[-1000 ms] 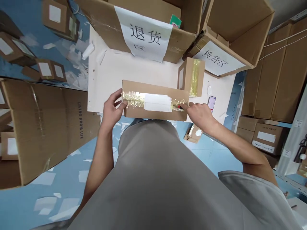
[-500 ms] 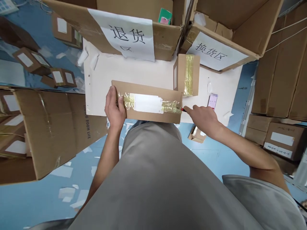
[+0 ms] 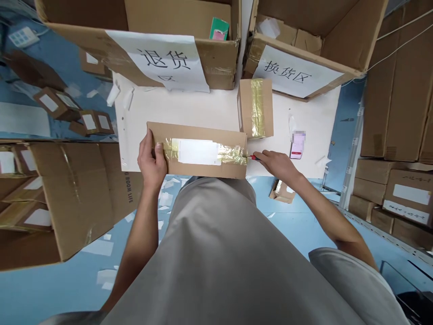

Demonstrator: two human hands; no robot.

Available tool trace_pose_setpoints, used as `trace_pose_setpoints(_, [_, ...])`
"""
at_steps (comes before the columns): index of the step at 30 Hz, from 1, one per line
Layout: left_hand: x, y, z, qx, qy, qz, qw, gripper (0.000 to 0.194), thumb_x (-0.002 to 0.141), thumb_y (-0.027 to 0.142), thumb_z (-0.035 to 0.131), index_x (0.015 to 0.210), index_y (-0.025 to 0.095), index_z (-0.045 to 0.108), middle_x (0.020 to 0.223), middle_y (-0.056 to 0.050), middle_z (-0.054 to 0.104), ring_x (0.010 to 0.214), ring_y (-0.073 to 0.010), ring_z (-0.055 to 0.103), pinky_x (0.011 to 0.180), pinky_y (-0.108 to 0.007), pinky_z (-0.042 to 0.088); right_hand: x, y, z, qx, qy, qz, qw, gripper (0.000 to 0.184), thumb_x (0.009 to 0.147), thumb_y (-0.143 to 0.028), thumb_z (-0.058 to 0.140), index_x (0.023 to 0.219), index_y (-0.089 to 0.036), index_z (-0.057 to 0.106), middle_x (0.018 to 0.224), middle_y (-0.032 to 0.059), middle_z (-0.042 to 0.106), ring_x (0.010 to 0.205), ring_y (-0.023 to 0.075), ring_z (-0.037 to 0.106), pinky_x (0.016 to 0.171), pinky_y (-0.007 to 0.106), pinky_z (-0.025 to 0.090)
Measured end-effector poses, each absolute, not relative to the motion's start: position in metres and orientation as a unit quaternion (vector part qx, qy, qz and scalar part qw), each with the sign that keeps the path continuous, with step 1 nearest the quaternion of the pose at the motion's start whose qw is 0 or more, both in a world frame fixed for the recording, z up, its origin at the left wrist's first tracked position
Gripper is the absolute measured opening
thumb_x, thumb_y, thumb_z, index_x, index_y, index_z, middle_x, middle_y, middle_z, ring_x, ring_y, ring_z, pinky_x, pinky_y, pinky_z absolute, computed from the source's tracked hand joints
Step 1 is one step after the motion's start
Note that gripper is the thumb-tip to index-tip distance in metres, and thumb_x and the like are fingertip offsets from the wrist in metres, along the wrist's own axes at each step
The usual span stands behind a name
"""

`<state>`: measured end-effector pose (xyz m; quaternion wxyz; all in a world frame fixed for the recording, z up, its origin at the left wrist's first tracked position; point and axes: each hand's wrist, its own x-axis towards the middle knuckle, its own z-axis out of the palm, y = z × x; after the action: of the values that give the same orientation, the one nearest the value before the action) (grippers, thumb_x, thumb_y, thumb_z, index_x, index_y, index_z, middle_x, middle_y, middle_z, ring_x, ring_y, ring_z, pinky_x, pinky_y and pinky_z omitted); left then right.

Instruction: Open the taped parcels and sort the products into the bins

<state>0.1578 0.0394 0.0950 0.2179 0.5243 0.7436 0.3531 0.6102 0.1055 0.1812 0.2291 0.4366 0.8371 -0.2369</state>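
Note:
A long flat cardboard box (image 3: 199,169) lies on the white table (image 3: 189,110), sealed with yellowish tape and bearing a white label (image 3: 198,152). My left hand (image 3: 151,158) grips its left end, thumb on top. My right hand (image 3: 277,163) is closed on a small red-handled cutter (image 3: 254,157) whose tip touches the tape at the box's right end.
A smaller taped box (image 3: 256,108) stands behind the long one. A phone (image 3: 297,146) lies on the table at right. Two big open cartons with paper signs (image 3: 169,61) (image 3: 287,74) line the far edge. More cartons and paper scraps cover the blue floor.
My left hand slid from the tape to clasp the box's left end. My right hand with the cutter stays at the right end. The view shifted slightly left and up.

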Motion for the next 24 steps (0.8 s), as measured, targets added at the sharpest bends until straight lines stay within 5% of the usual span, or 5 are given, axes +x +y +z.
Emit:
trace_pose_setpoints(6, [0.13, 0.048, 0.102, 0.522, 0.741, 0.354, 0.231, 0.087, 0.112, 0.093, 0.046, 0.168, 0.028, 0.059, 0.164, -0.004, 0.066, 0.167, -0.0416, 0.051, 0.123, -0.065, 0.048, 0.571, 0.08, 0.114, 0.489, 0.787, -0.377, 0.003, 0.049, 0.126, -0.035, 0.029, 0.16, -0.019, 0.059, 0.146, 0.0187, 0.077, 0.129, 0.027, 0.074, 0.099, 0.033, 0.056])
trace_pose_setpoints(9, [0.108, 0.05, 0.107, 0.55, 0.743, 0.303, 0.234, 0.09, 0.121, 0.083, 0.025, 0.168, 0.008, 0.045, 0.149, -0.014, 0.062, 0.175, -0.0486, 0.03, 0.096, -0.052, 0.032, 0.536, 0.063, 0.084, 0.57, 0.717, -0.392, -0.084, 0.057, 0.126, -0.041, 0.018, 0.165, -0.016, 0.051, 0.145, 0.021, 0.079, 0.132, 0.0255, 0.075, 0.111, 0.035, 0.057])
trace_pose_setpoints(11, [0.091, 0.048, 0.106, 0.546, 0.751, 0.3, 0.219, 0.096, 0.117, 0.09, 0.025, 0.161, 0.008, 0.051, 0.143, -0.012, 0.063, 0.172, -0.0475, 0.038, 0.093, -0.048, 0.031, 0.516, 0.056, 0.066, 0.615, 0.673, -0.394, -0.115, 0.06, 0.125, -0.041, 0.012, 0.166, -0.013, 0.045, 0.141, 0.0211, 0.081, 0.128, 0.0232, 0.077, 0.11, 0.034, 0.058])
trace_pose_setpoints(15, [0.059, 0.044, 0.098, 0.538, 0.748, 0.326, 0.212, 0.095, 0.114, 0.095, 0.026, 0.136, 0.012, 0.068, 0.13, -0.006, 0.064, 0.167, -0.0443, 0.045, 0.1, -0.05, 0.039, 0.494, 0.063, 0.04, 0.666, 0.613, -0.408, -0.12, 0.056, 0.124, -0.04, 0.012, 0.163, -0.013, 0.042, 0.145, 0.0207, 0.08, 0.121, 0.0193, 0.078, 0.104, 0.031, 0.059])
trace_pose_setpoints(24, [0.031, 0.042, 0.075, 0.515, 0.769, 0.334, 0.18, 0.086, 0.116, 0.079, 0.041, 0.155, 0.008, 0.07, 0.14, -0.02, 0.068, 0.139, -0.035, 0.067, 0.129, -0.056, 0.052, 0.464, 0.072, 0.039, 0.692, 0.503, -0.429, -0.291, 0.045, 0.112, -0.055, 0.044, 0.128, -0.02, 0.069, 0.136, 0.0172, 0.081, 0.127, 0.0258, 0.073, 0.121, 0.041, 0.055])
